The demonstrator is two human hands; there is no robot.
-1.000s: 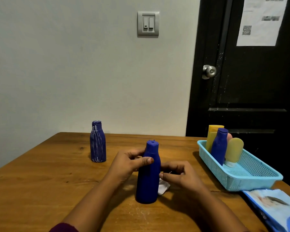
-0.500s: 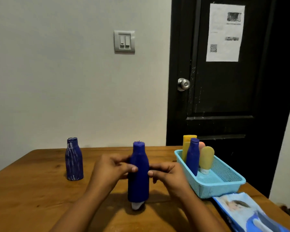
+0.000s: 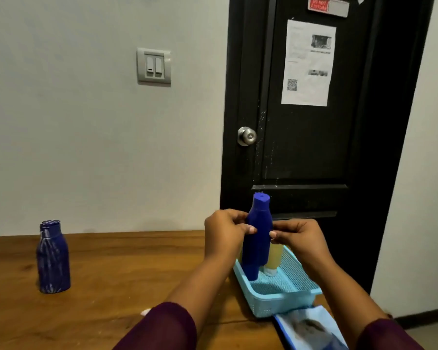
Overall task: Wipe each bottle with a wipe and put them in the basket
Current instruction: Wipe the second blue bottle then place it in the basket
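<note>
The left hand (image 3: pixel 223 233) and right hand (image 3: pixel 299 238) pinch the tall blue bottle (image 3: pixel 258 231) upright by its sides over the far end of the basket (image 3: pixel 283 296), close against a yellow bottle (image 3: pixel 274 256). Set down carelessly, it could knock that neighbour over or tip over itself on the mesh floor. Another blue bottle (image 3: pixel 53 258) stands far left on the counter (image 3: pixel 137 261).

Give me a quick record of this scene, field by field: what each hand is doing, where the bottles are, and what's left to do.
Left hand: grips the tall blue bottle from its left
Right hand: pinches the same bottle from its right
Tall blue bottle: upright over the basket; unclear whether it rests inside
Basket: light blue, on the table, holds a yellow bottle
Left to do: short blue bottle stands on the table, outside the basket
</note>
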